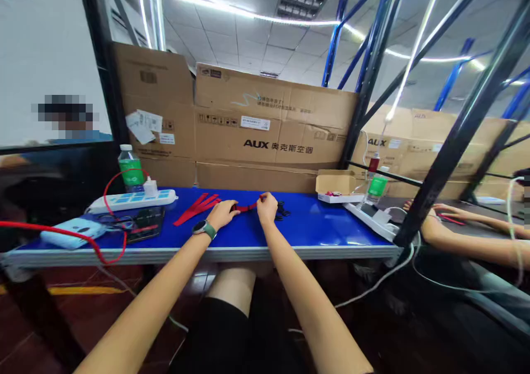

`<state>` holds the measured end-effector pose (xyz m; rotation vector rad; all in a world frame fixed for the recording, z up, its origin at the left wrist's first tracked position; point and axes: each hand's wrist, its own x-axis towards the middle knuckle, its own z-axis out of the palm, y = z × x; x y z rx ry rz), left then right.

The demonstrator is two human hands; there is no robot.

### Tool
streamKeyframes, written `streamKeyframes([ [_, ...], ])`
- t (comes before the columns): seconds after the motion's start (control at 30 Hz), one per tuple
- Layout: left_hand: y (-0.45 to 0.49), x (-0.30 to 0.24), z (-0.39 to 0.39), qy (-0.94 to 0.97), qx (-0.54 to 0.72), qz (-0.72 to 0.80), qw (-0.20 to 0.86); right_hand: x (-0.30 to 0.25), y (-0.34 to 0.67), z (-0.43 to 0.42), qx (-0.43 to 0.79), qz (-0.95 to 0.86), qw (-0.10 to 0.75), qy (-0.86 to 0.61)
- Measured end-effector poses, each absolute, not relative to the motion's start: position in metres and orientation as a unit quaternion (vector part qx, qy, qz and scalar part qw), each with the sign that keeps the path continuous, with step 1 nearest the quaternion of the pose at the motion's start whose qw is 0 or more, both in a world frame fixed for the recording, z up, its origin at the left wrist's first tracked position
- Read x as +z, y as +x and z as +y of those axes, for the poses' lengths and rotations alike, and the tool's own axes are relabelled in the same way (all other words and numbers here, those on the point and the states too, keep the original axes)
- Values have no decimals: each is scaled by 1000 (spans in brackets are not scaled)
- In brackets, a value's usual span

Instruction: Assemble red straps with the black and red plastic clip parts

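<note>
My left hand (221, 214) and my right hand (267, 208) pinch a short red strap (247, 208) between them, above the blue-topped table (314, 222). The strap looks like webbing, and my fingers hide its ends. Left of my left hand lies a bunch of loose red straps (195, 208). A small heap of black plastic clips (282, 211) sits just right of my right hand; their exact kind is too small to tell. A smartwatch (204, 229) with a green band is on my left wrist.
A white power strip (132, 201), a bottle (131, 167), a phone (144, 225) and a red cable (114, 183) occupy the table's left. An open small carton (336, 186) stands right. Cardboard boxes (265, 126) form the back. A co-worker's hands (451, 213) work beyond a steel upright (459, 126).
</note>
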<state>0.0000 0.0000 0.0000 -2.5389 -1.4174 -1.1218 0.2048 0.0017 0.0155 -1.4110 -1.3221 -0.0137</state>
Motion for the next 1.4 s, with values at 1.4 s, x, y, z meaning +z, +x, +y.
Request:
streamKeyframes([
  [1.4, -4, 14, 1, -733, -506, -366, -268, 22, 187, -5, 59, -787, 472, -394],
])
